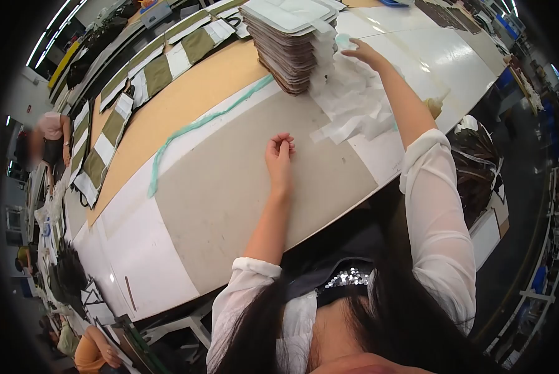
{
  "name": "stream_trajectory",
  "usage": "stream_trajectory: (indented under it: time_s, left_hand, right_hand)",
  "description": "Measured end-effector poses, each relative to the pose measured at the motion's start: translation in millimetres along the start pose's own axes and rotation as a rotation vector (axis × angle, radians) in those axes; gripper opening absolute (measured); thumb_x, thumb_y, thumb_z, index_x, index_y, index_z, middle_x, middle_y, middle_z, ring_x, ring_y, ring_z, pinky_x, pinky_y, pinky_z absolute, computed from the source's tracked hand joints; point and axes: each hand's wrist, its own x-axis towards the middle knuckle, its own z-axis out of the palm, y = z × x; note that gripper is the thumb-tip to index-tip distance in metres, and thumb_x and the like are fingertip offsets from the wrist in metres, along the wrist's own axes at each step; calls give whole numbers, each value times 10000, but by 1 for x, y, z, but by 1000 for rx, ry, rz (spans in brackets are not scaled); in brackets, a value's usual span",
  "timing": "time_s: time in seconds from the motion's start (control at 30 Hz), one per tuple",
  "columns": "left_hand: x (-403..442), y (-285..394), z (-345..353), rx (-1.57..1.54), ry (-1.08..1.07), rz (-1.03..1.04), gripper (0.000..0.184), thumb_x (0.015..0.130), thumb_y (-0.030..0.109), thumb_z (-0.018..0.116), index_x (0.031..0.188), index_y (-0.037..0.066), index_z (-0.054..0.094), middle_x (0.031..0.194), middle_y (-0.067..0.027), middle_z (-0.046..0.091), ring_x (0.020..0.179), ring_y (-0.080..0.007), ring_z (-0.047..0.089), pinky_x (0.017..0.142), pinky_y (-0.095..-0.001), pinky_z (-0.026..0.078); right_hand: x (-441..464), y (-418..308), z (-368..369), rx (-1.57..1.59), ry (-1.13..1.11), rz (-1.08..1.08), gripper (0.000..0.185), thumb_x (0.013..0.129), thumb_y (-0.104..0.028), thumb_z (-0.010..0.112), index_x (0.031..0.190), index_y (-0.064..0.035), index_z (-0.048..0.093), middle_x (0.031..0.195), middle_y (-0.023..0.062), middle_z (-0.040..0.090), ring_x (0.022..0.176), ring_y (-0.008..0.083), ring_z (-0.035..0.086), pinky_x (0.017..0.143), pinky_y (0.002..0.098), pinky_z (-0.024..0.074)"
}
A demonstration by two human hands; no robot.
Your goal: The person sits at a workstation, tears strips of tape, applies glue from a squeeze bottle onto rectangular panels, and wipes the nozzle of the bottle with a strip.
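Lying beside panel stack [287, 57]: white strips [354, 93], heaped; long axis runs far to near, loose end points left onto grey mat [220, 199]. Right hand [363, 55], at strips' far end: fingers parted, any hold unclear. Left hand [281, 146], over mat: fingers curled closed, contents unclear.

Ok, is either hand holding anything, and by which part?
Nothing visible in the curled left hand; the right hand is by white strips, any hold unclear.

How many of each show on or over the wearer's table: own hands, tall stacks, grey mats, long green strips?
Hands: 2 (left hand, right hand)
Tall stack: 1
Grey mat: 1
Long green strip: 1
Total: 5
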Motion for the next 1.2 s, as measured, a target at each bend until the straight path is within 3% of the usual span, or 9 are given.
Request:
stream_trajectory:
  time_s: [0.13, 0.33, 0.43, 0.53, 0.63, 0.73, 0.83, 1.0, 1.2]
  left_hand:
    - [-1, 1, 2, 4, 28, 8, 143, 944, 59, 477, 1049, 12, 561, 962, -42, 580, 801, -85, 524, 739, -229, 459]
    - [3, -1, 0, 26, 6, 17, 151, 946, 68, 478, 1061, 17, 561, 973, -37, 580, 814, -85, 524, 750, -229, 457]
    - [2, 0, 2, 43, 11, 26, 146, 944, 63, 476, 1047, 8, 563, 956, -44, 583, 802, -89, 526, 743, -231, 462]
    - [1, -2, 2, 65, -23, 46, 155, 944, 70, 478, 1058, 8, 563, 959, -41, 585, 814, -90, 529, 753, -231, 461]
    - [5, -5, -4, 90, -61, 65, 181, 949, 96, 485, 1086, 10, 566, 982, -38, 591, 840, -86, 532, 768, -233, 455]
    - [-1, 7, 4, 123, -88, 58, 209, 958, 162, 505, 1090, 16, 576, 1001, -42, 603, 852, -86, 535, 772, -232, 447]
    - [-5, 18, 16, 114, -175, 37, 253, 960, 239, 531, 1075, 21, 591, 1010, -46, 615, 856, -87, 538, 771, -226, 436]
    - [0, 4, 12, 94, -299, 35, 298, 936, 308, 589, 998, 18, 617, 911, -35, 629, 810, -90, 535, 746, -227, 424]
    - [6, 8, 4, 17, -18, 123, 273, 913, 304, 629, 897, 31, 631, 779, -12, 597, 745, -89, 508, 704, -239, 409]
  right_hand:
    - [4, 12, -5, -146, 116, -168, 471, 792, -328, 714, 1163, -54, 618, 1280, 168, 542, 1109, 267, 553, 918, 358, 452]
    - [-99, -45, -29, 94, -284, -156, 213, 821, -222, 680, 969, -67, 680, 1080, 118, 637, 1011, 261, 579, 890, 380, 454]
    - [-135, -29, -14, -378, -89, -582, 165, 809, -193, 674, 931, -81, 678, 900, 99, 664, 906, 254, 585, 882, 374, 442]
    - [-139, -18, -3, -448, 77, -648, 141, 785, -186, 684, 893, -95, 681, 822, 116, 661, 840, 259, 574, 881, 378, 428]
    - [-151, -48, -11, -244, -12, -445, 152, 815, -194, 677, 894, -64, 681, 836, 84, 664, 867, 216, 584, 846, 348, 438]
    - [-180, -87, -22, 203, -265, -209, 197, 856, -206, 661, 923, -20, 671, 840, 34, 660, 855, 133, 584, 800, 287, 442]
    - [-201, -106, -20, 395, -513, -132, 234, 888, -209, 640, 953, 15, 661, 855, 5, 651, 834, 75, 570, 766, 231, 434]
    - [-219, -111, 6, 478, -701, -123, 181, 897, -148, 618, 976, 11, 653, 867, 3, 651, 827, 67, 574, 784, 225, 442]
    - [-226, -97, 21, 476, -796, -86, 247, 846, -85, 641, 1063, 32, 621, 944, 36, 642, 844, 78, 576, 792, 234, 456]
